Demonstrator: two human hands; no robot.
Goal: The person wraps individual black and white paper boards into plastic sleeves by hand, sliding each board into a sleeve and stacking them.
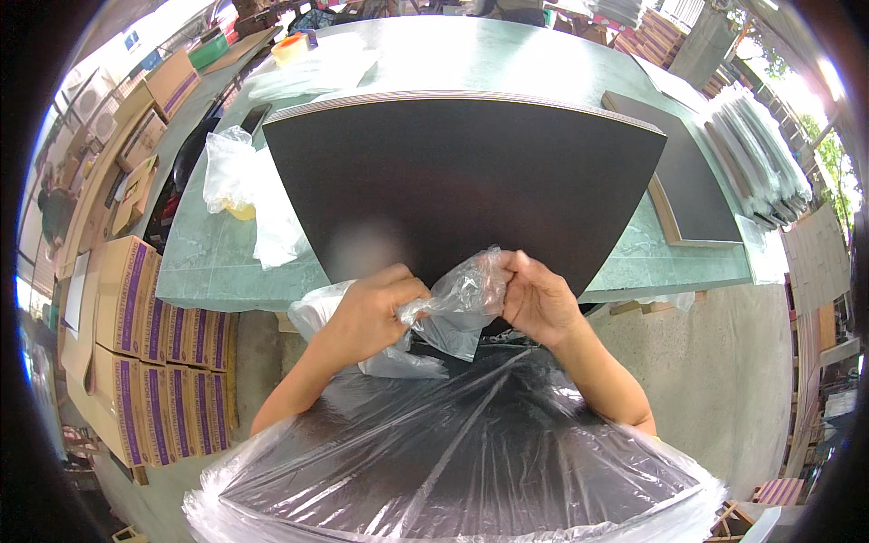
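Observation:
My left hand [369, 310] is closed in a fist around a bunched clear plastic bag [466, 294]. The thin film stretches across to my right hand [543, 303], whose thumb and fingers pinch its other side. Some whitish film hangs below my left hand. Just beyond both hands, a stack of large black boards [471, 181] lies on the green table [213, 262], its layered far edge showing. Closer to me, a wide, shiny clear plastic film [453, 452] spreads over something dark, with creases running toward my hands. What lies under it I cannot make out.
Crumpled plastic film [231, 167] and a tape roll [291, 50] lie on the table's left. A smaller black board stack [688, 172] and plastic-wrapped panels [756, 154] sit at the right. Stacked cartons [136, 308] with purple bands stand on the left.

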